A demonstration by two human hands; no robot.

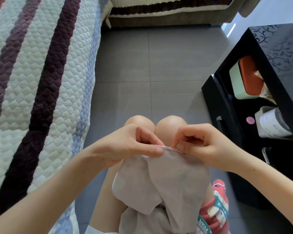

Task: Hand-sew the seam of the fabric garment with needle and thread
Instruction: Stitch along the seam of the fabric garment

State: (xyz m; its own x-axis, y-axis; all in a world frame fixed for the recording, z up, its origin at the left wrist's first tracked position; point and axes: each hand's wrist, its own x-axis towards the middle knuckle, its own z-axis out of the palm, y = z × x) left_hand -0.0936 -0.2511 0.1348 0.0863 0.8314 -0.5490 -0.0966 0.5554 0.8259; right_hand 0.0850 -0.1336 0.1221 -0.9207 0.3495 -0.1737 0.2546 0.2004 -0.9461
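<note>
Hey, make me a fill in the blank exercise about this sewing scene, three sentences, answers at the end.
1. The left hand and right hand both pinch the top seam of the beige fabric, just in front of two bare ____.
2. The box with the orange lid sits inside a cabinet coloured ____.
3. The striped quilted cover lies on the person's ____ side.
Missing words: knees; black; left.
</note>
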